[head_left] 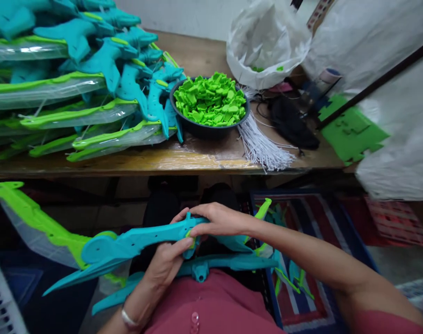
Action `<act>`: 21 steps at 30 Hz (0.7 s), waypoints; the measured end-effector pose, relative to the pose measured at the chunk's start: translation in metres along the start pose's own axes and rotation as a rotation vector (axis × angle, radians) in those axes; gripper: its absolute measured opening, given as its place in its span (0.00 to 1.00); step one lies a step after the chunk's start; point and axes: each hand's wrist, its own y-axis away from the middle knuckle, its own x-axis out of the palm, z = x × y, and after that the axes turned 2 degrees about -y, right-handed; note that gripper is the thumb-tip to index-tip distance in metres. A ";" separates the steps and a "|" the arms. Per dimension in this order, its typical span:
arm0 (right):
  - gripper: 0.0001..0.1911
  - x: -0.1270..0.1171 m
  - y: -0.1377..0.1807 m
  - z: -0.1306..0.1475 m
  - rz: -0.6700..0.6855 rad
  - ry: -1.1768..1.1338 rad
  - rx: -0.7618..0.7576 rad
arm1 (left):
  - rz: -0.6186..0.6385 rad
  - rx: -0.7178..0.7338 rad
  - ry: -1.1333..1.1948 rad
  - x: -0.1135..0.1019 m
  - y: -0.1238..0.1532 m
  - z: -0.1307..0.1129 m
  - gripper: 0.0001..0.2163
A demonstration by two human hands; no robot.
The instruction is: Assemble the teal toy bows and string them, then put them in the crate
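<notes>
**Tabletop (pixel 204 157) at twelve o'clock, plastic part (pixel 142 233) at eight**

A heap of blue-and-green toys (pixel 105 65) fills ten o'clock. The plastic part, similarly coloured, points toward nine. At twelve, a dark bowl (pixel 211 132) holds green pieces (pixel 209 99). Left hand (pixel 163 263) and right hand (pixel 216 220) have fingers wrapped round the plastic part's three-o'clock end.

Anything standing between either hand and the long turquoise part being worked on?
Nothing visible: the left hand and right hand are both on the turquoise part. A small green piece shows by the thumbs; another turquoise part lies closer to the body.
</notes>
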 end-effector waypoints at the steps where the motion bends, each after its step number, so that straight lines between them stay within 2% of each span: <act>1: 0.17 -0.013 -0.003 -0.003 -0.091 0.096 0.008 | 0.015 -0.016 0.058 -0.002 -0.002 -0.001 0.32; 4: 0.09 -0.073 -0.010 -0.023 -0.499 0.430 0.168 | -0.025 -0.032 0.223 -0.007 -0.006 -0.004 0.26; 6: 0.10 -0.117 -0.013 -0.043 -0.679 0.546 0.302 | -0.114 -0.052 0.321 -0.008 -0.009 -0.005 0.21; 8: 0.11 -0.153 -0.015 -0.064 -0.795 0.635 0.429 | -0.204 -0.080 0.388 -0.008 -0.011 -0.006 0.17; 11: 0.10 -0.182 -0.023 -0.089 -0.871 0.722 0.573 | -0.281 -0.105 0.411 -0.008 -0.013 -0.010 0.14; 14: 0.11 -0.189 -0.035 -0.100 -0.873 0.751 0.658 | -0.312 -0.055 0.382 -0.010 -0.012 -0.016 0.16; 17: 0.14 -0.194 -0.045 -0.102 -0.860 0.730 0.688 | -0.277 0.038 0.346 -0.009 -0.010 -0.022 0.21; 21: 0.15 -0.207 -0.045 -0.098 -0.890 0.652 0.651 | -0.205 0.072 0.317 -0.004 -0.008 -0.025 0.20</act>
